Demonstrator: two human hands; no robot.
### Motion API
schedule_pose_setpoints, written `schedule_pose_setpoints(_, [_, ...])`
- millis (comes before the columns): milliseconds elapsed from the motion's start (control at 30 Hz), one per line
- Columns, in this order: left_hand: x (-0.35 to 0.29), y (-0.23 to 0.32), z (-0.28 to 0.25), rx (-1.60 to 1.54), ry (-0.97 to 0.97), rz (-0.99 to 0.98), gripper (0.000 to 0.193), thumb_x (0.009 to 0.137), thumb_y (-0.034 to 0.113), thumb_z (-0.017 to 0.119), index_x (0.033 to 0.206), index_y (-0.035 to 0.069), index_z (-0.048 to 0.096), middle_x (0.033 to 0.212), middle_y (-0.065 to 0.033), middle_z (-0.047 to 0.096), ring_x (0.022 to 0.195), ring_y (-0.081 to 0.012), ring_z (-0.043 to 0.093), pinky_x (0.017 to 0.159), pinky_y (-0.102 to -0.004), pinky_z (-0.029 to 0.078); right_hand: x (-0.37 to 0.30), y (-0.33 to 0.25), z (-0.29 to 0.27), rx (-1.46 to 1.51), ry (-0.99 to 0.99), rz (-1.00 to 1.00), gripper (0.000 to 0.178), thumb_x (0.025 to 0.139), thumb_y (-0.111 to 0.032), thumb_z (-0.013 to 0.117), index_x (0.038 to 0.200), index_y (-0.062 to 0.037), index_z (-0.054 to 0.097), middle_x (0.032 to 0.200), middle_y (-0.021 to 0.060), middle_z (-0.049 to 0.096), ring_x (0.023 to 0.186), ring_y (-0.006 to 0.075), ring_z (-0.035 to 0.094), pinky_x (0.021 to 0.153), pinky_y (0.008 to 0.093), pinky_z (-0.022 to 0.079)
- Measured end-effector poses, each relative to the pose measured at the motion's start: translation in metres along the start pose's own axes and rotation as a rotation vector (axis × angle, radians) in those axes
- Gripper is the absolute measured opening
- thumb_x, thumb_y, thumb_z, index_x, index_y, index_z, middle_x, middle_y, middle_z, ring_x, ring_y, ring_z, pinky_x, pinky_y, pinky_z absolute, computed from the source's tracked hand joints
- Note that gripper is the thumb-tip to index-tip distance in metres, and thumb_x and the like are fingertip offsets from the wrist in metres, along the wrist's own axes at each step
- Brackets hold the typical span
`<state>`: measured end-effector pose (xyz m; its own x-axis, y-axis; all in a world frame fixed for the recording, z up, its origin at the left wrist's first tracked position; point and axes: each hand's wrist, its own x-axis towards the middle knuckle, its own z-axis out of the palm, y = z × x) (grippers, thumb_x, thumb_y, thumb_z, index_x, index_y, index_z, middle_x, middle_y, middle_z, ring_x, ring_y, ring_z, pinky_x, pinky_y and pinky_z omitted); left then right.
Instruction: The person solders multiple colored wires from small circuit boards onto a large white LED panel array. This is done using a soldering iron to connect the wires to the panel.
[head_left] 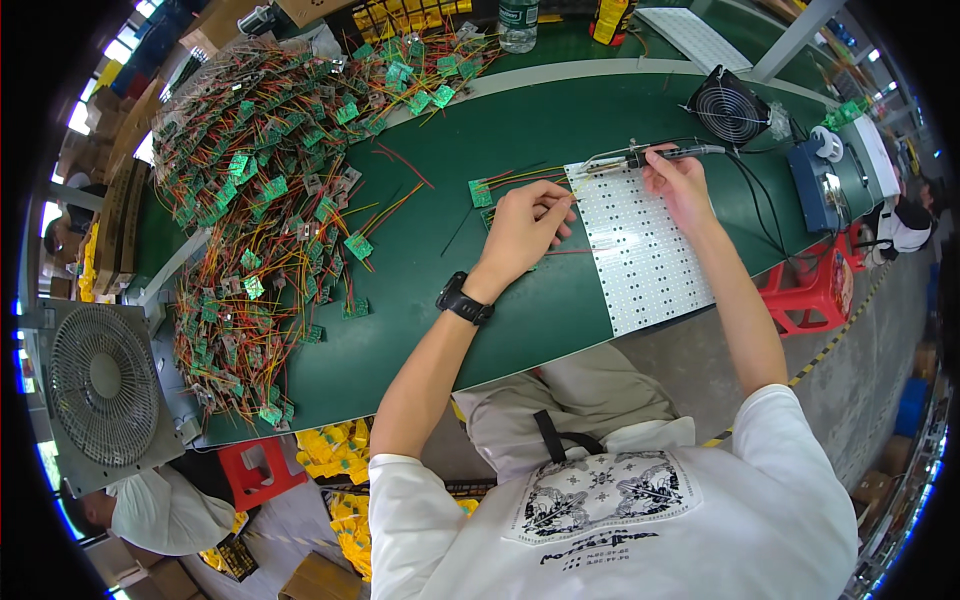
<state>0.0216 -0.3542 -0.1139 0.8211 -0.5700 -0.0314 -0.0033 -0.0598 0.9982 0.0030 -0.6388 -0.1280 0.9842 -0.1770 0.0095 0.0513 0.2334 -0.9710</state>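
Observation:
My right hand (pixel 680 188) grips a soldering iron (pixel 672 154) by its black handle, the metal end pointing left over the far left corner of a white board (pixel 650 255) dotted with rows of small holes or pads. Close to that corner, my left hand (pixel 527 228) has its fingertips pinched together; whatever they hold is too small to make out. A small green circuit board (pixel 481 193) lies just beyond my left hand, its thin red and yellow wires stretching right toward the white board. Another green board is partly hidden by that hand.
A large heap of wired circuit boards (pixel 260 170) covers the table's left side. A small black fan (pixel 732 108) and a blue soldering station (pixel 822 190) stand at right, with cables between. There is a red stool (pixel 815 290) on the right and a big fan (pixel 103 375) on the left.

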Motion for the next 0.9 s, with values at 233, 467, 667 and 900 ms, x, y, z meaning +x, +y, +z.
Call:
schedule_pose_setpoints(233, [0.001, 0.008, -0.001, -0.049, -0.016, -0.092, 0.021, 0.096, 0.013, 0.06, 0.11, -0.003, 0.064, 0.09, -0.0075, 0.068, 0.074, -0.0094, 0.065, 0.059, -0.0237, 0.05, -0.005, 0.003, 0.001, 0.002, 0.03, -0.088, 0.019, 0.089, -0.013, 0.071, 0.102, -0.0012, 0.064, 0.075, 0.007, 0.066, 0.06, 0.0132, 0.06, 0.054, 0.0251, 0.043])
schedule_pose_setpoints(467, [-0.01, 0.01, 0.015, 0.911, 0.346, 0.514, 0.008, 0.088, 0.01, 0.066, 0.093, 0.004, 0.066, 0.086, -0.0107, 0.065, 0.073, -0.0262, 0.065, 0.062, -0.0362, 0.052, -0.006, 0.005, 0.001, 0.057, 0.058, -0.093, 0.017, 0.09, -0.011, 0.069, 0.101, 0.0003, 0.063, 0.075, 0.0075, 0.065, 0.059, 0.0133, 0.059, 0.053, 0.0249, 0.042])
schedule_pose_setpoints(667, [-0.011, 0.007, 0.017, 1.288, 0.311, 0.417, 0.013, 0.082, 0.001, 0.062, 0.094, 0.003, 0.058, 0.087, -0.0082, 0.058, 0.078, -0.0247, 0.062, 0.062, -0.0359, 0.055, -0.015, 0.002, 0.012, -0.147, 0.08, -0.204, 0.019, 0.09, -0.007, 0.068, 0.105, 0.0024, 0.062, 0.077, 0.0083, 0.065, 0.06, 0.0129, 0.06, 0.054, 0.025, 0.044])
schedule_pose_setpoints(900, [0.004, -0.006, 0.013, 1.144, 0.412, 0.476, 0.008, 0.083, 0.008, 0.066, 0.087, 0.005, 0.061, 0.084, -0.0059, 0.058, 0.076, -0.0224, 0.062, 0.055, -0.0354, 0.053, -0.015, -0.001, 0.014, -0.219, 0.036, -0.234, 0.021, 0.089, -0.005, 0.067, 0.107, 0.0037, 0.061, 0.078, 0.0099, 0.066, 0.062, 0.0142, 0.061, 0.057, 0.0258, 0.047])
